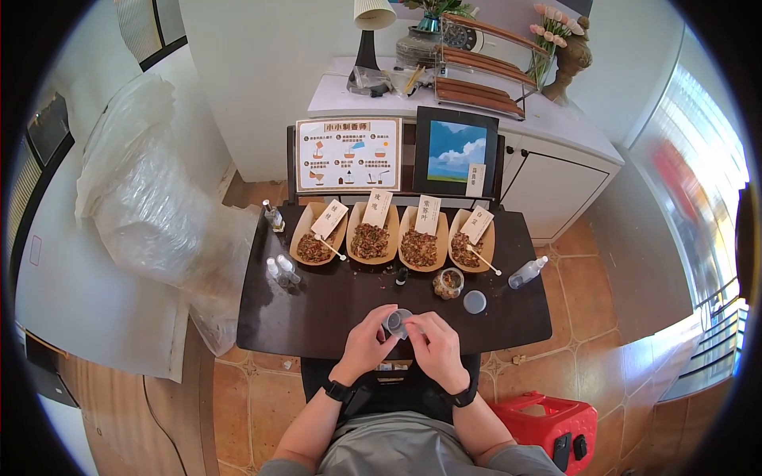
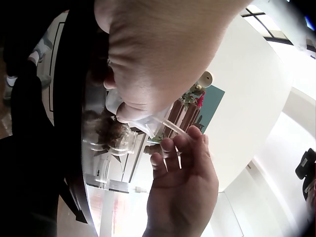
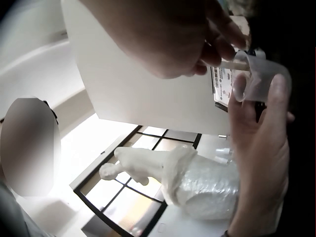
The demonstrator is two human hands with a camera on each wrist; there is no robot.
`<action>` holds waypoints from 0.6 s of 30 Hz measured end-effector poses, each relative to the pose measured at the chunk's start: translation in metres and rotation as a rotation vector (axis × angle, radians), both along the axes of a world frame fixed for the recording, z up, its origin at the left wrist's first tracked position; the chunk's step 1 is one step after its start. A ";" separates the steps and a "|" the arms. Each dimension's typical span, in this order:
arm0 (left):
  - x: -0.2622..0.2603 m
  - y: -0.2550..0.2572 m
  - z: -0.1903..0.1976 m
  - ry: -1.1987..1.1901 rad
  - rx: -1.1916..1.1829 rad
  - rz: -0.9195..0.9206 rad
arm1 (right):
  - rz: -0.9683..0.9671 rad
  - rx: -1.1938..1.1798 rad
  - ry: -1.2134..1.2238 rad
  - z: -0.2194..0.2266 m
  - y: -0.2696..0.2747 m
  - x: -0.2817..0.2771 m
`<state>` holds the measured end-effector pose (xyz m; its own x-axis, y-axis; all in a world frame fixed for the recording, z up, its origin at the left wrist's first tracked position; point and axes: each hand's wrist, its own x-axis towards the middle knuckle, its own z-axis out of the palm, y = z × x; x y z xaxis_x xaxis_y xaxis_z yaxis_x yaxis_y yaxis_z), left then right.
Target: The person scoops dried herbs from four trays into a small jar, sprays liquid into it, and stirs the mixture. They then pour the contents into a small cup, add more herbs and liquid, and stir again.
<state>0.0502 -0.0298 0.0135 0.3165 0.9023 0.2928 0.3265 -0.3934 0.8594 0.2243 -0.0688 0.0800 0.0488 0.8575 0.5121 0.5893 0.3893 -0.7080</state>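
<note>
A translucent plastic cup (image 1: 396,320) is gripped between thumb and fingers of my left hand (image 1: 367,343), over the table's near edge. The right wrist view shows this cup (image 3: 264,78) tilted on its side, with the left hand (image 3: 261,145) around it. My right hand (image 1: 436,349) pinches a thin pale stick (image 3: 236,65), whose far end reaches into the cup's mouth. In the left wrist view the stick (image 2: 173,126) runs from the right hand's fingertips (image 2: 195,132) toward the cup. Whatever is inside the cup cannot be made out.
On the dark table (image 1: 341,305) stand four paper trays, one being (image 1: 373,252), of dried bits with labels. Nearer are a small black bottle (image 1: 402,276), a glass jar (image 1: 448,283), a round lid (image 1: 475,301), a spray bottle (image 1: 528,272) and clear bottles (image 1: 282,271) at left.
</note>
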 end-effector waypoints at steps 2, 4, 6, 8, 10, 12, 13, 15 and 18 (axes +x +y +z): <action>0.000 0.000 -0.001 -0.009 0.023 0.006 | 0.137 -0.138 0.057 -0.002 -0.003 0.004; 0.000 0.001 -0.002 -0.009 0.029 -0.001 | 0.058 -0.108 -0.007 -0.002 -0.002 0.005; 0.000 0.001 -0.003 -0.010 0.033 -0.009 | -0.023 -0.079 -0.072 -0.001 -0.001 0.004; 0.000 0.000 -0.002 -0.002 0.024 -0.001 | 0.009 0.011 0.025 0.001 0.002 0.000; 0.000 0.001 -0.001 0.001 0.020 -0.004 | 0.072 -0.086 0.047 -0.001 -0.003 0.004; -0.001 0.000 -0.001 0.002 0.017 -0.002 | 0.140 -0.183 0.067 -0.003 -0.004 0.005; -0.001 0.000 -0.002 0.002 0.022 -0.003 | 0.070 -0.128 -0.020 -0.003 -0.003 0.005; 0.000 0.000 -0.002 0.001 0.028 -0.009 | -0.005 -0.073 -0.107 -0.004 -0.001 0.005; 0.000 0.000 -0.002 0.014 0.026 -0.010 | -0.018 0.045 -0.034 -0.002 0.002 0.002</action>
